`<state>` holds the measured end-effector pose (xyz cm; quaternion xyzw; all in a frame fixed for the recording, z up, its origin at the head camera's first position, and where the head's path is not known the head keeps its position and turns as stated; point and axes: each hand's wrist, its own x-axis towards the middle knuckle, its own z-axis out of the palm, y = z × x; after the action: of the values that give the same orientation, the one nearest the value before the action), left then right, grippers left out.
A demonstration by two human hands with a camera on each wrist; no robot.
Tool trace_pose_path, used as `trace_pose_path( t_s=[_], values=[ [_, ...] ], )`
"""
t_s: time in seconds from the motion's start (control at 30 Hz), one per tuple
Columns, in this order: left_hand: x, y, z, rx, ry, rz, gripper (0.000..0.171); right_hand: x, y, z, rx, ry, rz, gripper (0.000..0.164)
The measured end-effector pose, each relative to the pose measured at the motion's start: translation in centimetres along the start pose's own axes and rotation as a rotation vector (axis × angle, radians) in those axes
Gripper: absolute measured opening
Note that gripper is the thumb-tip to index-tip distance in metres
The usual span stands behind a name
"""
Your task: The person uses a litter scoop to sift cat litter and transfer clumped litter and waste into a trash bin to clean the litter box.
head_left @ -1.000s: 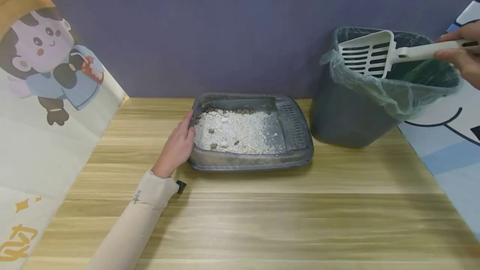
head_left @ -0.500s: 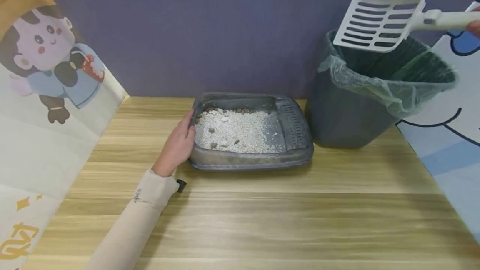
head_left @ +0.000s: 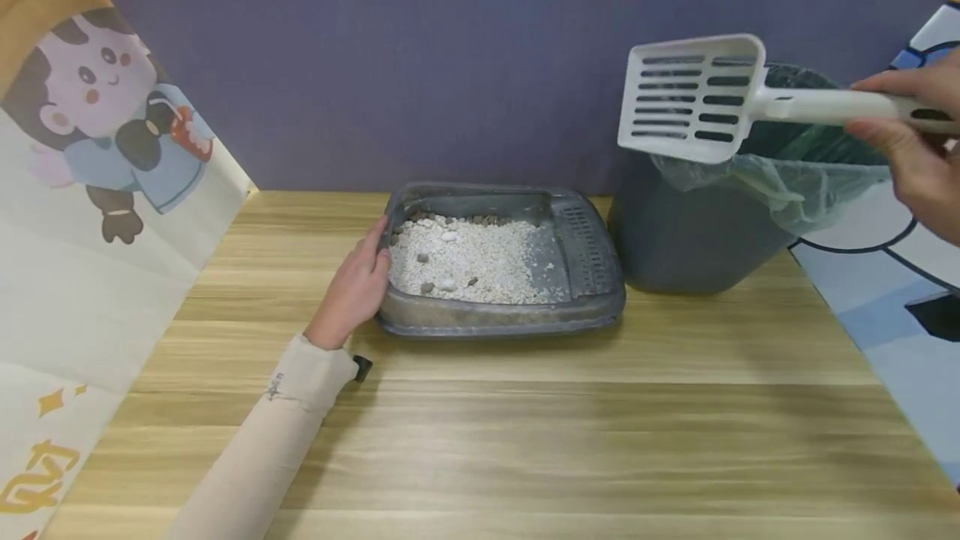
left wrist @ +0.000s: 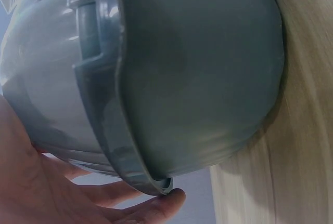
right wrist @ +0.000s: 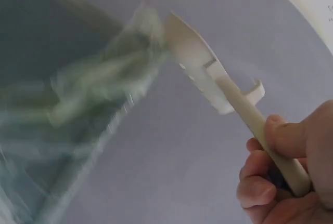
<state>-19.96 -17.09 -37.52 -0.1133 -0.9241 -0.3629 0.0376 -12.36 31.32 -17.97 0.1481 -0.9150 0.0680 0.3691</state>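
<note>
A grey litter box holds white pellet litter with several dark clumps in it. At its left end my left hand grips the rim; in the left wrist view the fingers wrap round the rim's edge. My right hand holds a white slotted litter scoop by its handle. The scoop's head is raised at the left side of the bin's mouth, and no clump shows on it. In the right wrist view, thumb and fingers close round the scoop's handle.
A dark grey bin with a translucent green bag over its rim stands right of the litter box. A purple-grey wall rises behind. Printed panels flank the wooden table.
The scoop rose out of the bin's mouth, then came down and leftward, and now hangs over the bin's left side. My left hand and the litter box have stayed in place.
</note>
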Motion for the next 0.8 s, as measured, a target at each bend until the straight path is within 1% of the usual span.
trace_pose_path(
  t_s=[0.07, 0.13, 0.17, 0.23, 0.3, 0.4, 0.47, 0.63, 0.8],
  values=[
    [0.0, -0.1, 0.0, -0.001, 0.0, -0.001, 0.054, -0.5, -0.9, 0.3, -0.029, -0.027, -0.055, 0.031],
    [-0.1, -0.1, -0.1, -0.003, -0.001, -0.002, 0.054, -1.0, -1.9, 0.8, -0.029, -0.058, -0.073, 0.028],
    [-0.1, -0.1, -0.1, -0.004, -0.001, -0.001, 0.054, -1.3, -2.4, 1.0, -0.028, -0.078, -0.08, 0.028],
    [-0.2, 0.0, -0.2, -0.008, 0.001, -0.002, 0.054, -1.6, -3.2, 1.4, -0.02, -0.111, -0.123, 0.028],
    [-0.2, 0.0, -0.3, -0.009, -0.002, -0.004, 0.054, -1.8, -4.0, 1.9, -0.009, -0.162, -0.166, 0.03],
    [-0.2, -0.1, -0.3, -0.008, -0.003, -0.006, 0.054, -1.8, -5.1, 3.3, 0.049, -0.259, -0.222, 0.031],
    [-0.1, -0.1, -0.3, -0.009, -0.003, -0.007, 0.054, -1.6, -5.7, 4.6, 0.092, -0.336, -0.241, 0.031],
    [0.1, 0.0, -0.1, -0.01, -0.004, -0.003, 0.055, -0.8, -6.7, 8.1, 0.188, -0.551, -0.249, 0.026],
    [0.0, 0.4, -0.1, 0.015, -0.003, -0.003, 0.055, 0.8, -6.7, 11.1, 0.275, -0.745, -0.274, 0.024]
  ],
)
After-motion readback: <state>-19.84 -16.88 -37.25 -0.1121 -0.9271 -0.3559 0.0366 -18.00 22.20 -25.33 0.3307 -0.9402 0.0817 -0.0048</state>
